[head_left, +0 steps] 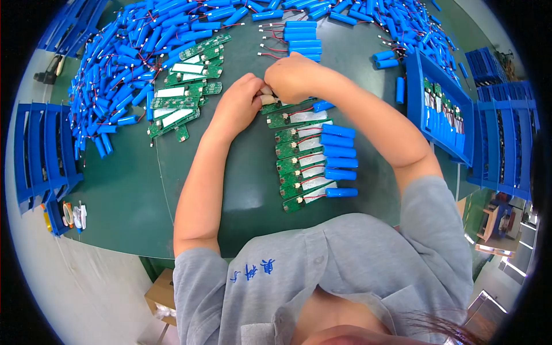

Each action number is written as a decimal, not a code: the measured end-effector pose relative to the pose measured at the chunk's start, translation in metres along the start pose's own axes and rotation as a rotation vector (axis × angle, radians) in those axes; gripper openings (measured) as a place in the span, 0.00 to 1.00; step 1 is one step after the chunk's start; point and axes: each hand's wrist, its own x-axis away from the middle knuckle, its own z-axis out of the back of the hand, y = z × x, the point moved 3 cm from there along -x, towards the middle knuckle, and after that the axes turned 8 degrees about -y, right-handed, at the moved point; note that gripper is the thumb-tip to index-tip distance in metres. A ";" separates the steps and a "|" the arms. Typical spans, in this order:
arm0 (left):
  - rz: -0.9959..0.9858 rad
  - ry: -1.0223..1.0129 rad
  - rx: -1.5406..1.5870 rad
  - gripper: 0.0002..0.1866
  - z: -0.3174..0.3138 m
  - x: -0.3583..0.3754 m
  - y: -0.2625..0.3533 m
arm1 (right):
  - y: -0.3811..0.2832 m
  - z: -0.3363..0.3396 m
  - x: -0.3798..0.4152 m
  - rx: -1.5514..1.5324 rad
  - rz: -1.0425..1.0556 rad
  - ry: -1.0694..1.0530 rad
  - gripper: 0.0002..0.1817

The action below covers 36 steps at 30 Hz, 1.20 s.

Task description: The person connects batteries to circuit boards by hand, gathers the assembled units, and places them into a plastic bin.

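Note:
My left hand (pixel 244 99) and my right hand (pixel 298 79) meet at the left end of a green circuit board (pixel 294 108). Pale covers sit on some fingertips. The left fingers pinch that board's end; the right fingers are curled tightly beside them, their grip hidden behind the hand. A blue cylindrical battery (pixel 323 106) lies at the same board's right end. Below, towards my body, runs a column of circuit boards (pixel 290 150) with white patches, several wired by red leads to blue batteries (pixel 339 152). Just beyond my right hand lies a stack of loose batteries (pixel 303 35) with leads pointing left.
Overlapping circuit boards (pixel 178 99) lie left of my hands. A large heap of blue batteries (pixel 123 75) curves around the far side. At right stands a blue tray (pixel 441 106) holding boards with batteries. Blue racks (pixel 43 152) flank the green table (pixel 241 195).

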 end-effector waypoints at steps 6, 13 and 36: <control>-0.017 0.052 0.001 0.06 -0.005 0.002 -0.005 | 0.021 -0.031 -0.001 -0.195 0.162 0.179 0.05; -0.008 0.055 -0.002 0.05 -0.007 -0.004 -0.010 | 0.020 -0.052 0.005 -0.457 0.236 0.428 0.02; 0.191 0.261 -0.399 0.22 0.082 0.076 0.003 | 0.002 -0.095 0.092 -0.413 0.034 0.757 0.22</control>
